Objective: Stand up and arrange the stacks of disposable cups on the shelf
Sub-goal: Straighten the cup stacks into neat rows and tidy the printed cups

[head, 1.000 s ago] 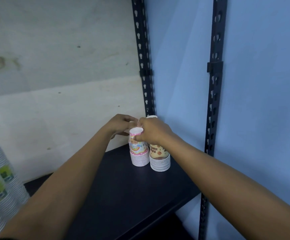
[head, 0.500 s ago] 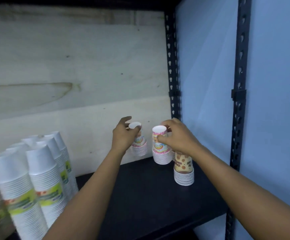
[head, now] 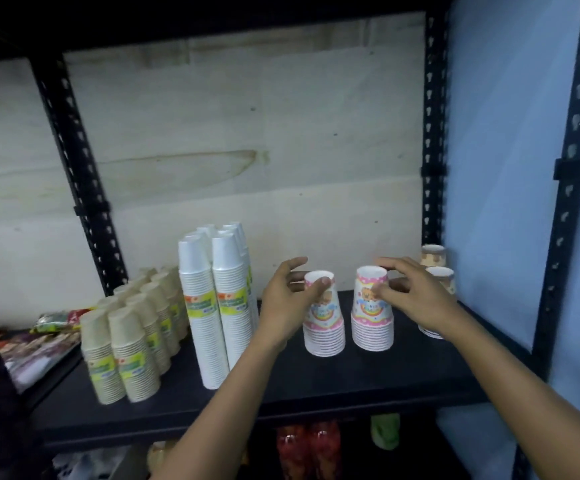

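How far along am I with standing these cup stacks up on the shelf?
Mostly done: the tall white stacks, beige stacks and brown stacks stand upright. Your left hand and right hand are on the two pink stacks. Only final straightening seems left.

No text can be read with certainty. Printed lettering is carried on the two pink cup stacks (head: pixel 323 318) (head: pixel 372 311) near the shelf's right end, and on the green-yellow bands of the white cup stacks (head: pixel 212 306), but it is too blurred to be made out.
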Demonstrator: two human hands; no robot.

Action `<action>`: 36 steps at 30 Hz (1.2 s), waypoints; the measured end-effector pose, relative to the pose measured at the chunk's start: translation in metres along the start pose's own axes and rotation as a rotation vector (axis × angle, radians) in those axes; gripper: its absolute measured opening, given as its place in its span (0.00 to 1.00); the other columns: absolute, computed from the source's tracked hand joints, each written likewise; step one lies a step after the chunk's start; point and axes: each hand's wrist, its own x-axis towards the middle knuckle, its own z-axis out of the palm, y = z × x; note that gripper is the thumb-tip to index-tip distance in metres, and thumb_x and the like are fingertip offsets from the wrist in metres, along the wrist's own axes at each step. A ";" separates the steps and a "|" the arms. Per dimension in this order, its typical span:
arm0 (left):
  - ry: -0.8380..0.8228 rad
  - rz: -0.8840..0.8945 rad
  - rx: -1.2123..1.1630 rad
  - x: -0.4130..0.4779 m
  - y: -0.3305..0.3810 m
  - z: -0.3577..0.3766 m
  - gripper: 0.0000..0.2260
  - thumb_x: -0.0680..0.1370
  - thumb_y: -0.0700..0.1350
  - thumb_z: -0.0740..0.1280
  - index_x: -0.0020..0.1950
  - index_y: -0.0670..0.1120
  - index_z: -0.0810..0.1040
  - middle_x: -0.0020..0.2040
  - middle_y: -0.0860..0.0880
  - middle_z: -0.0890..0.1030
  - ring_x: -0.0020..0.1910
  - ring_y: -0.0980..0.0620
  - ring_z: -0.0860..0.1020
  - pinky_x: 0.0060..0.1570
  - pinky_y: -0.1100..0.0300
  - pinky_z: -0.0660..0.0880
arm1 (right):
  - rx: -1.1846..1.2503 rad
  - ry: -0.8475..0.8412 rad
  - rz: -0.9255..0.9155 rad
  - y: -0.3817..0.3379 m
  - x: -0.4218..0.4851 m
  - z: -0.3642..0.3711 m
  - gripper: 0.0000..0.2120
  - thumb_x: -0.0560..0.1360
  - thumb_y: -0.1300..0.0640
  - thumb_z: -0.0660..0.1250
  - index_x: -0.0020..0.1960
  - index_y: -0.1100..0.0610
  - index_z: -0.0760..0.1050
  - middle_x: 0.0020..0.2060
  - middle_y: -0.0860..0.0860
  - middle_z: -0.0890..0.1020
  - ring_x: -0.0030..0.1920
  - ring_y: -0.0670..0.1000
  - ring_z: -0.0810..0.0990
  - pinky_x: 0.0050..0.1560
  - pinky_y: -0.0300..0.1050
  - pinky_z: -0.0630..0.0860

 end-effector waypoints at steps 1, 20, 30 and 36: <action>0.000 -0.001 -0.013 -0.009 -0.005 -0.001 0.25 0.72 0.53 0.79 0.68 0.56 0.76 0.57 0.52 0.83 0.55 0.56 0.83 0.52 0.58 0.83 | 0.018 -0.008 -0.009 0.001 -0.008 0.004 0.21 0.75 0.54 0.75 0.62 0.35 0.76 0.62 0.40 0.77 0.56 0.44 0.84 0.56 0.50 0.82; -0.140 -0.053 0.146 -0.065 -0.064 0.002 0.41 0.68 0.52 0.82 0.78 0.54 0.67 0.62 0.58 0.82 0.58 0.65 0.81 0.62 0.56 0.80 | 0.218 -0.130 0.162 0.032 -0.069 0.028 0.40 0.73 0.62 0.78 0.77 0.45 0.63 0.71 0.41 0.74 0.69 0.41 0.75 0.69 0.44 0.73; -0.184 0.008 0.254 -0.087 -0.090 -0.002 0.40 0.70 0.43 0.80 0.77 0.60 0.67 0.65 0.68 0.77 0.64 0.70 0.76 0.63 0.70 0.73 | 0.058 -0.193 0.215 0.057 -0.080 0.050 0.42 0.69 0.59 0.81 0.77 0.50 0.64 0.68 0.43 0.78 0.67 0.42 0.78 0.71 0.51 0.73; -0.171 -0.005 0.282 -0.086 -0.094 -0.006 0.40 0.71 0.42 0.81 0.77 0.59 0.65 0.61 0.71 0.75 0.58 0.79 0.74 0.57 0.79 0.70 | -0.006 -0.163 0.230 0.060 -0.078 0.057 0.37 0.71 0.57 0.80 0.74 0.49 0.66 0.64 0.39 0.78 0.60 0.35 0.79 0.64 0.36 0.75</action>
